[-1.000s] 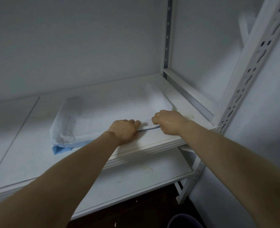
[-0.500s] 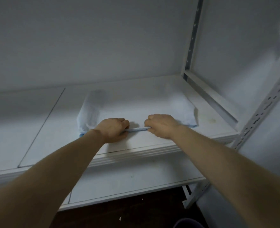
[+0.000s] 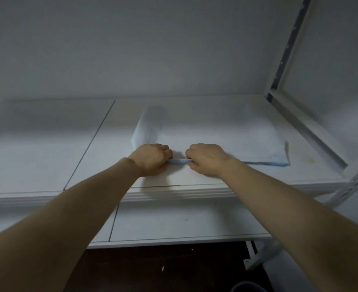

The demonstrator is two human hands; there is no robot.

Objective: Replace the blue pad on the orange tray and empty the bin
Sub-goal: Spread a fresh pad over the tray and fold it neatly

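The left hand [image 3: 151, 159] and right hand [image 3: 205, 160] have their fingers curled tight on the near edge of the folded pad [image 3: 216, 133], which lies on the upper shelf [image 3: 47, 165] with blue showing underneath. This looks like a pad only being fetched, with laying it and emptying the bin both left to do. No orange tray is in view, and a dark rim [image 3: 245, 287] at the bottom is cut off.

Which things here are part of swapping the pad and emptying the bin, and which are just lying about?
Job: folded pad, white with a blue near edge; left hand and right hand, both gripping that edge; round rim at the bottom, possibly the bin.
Just there: upper shelf under the pad; lower shelf; metal upright.
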